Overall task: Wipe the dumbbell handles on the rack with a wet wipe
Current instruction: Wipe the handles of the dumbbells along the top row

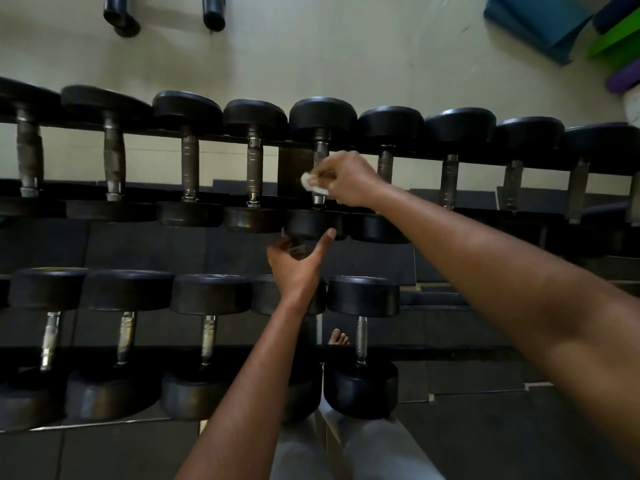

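A two-tier rack carries black dumbbells with worn metal handles. My right hand grips a crumpled white wet wipe wrapped around the handle of the fifth dumbbell from the left on the upper tier. My left hand is below it, thumb and fingers curled under that dumbbell's near head; a small pale object shows between its fingers, too unclear to name.
The upper tier holds several dumbbells, including neighbours on the left and right. The lower tier has more, one beside my left forearm. Coloured mats lie at top right. My bare toes show below on dark floor tiles.
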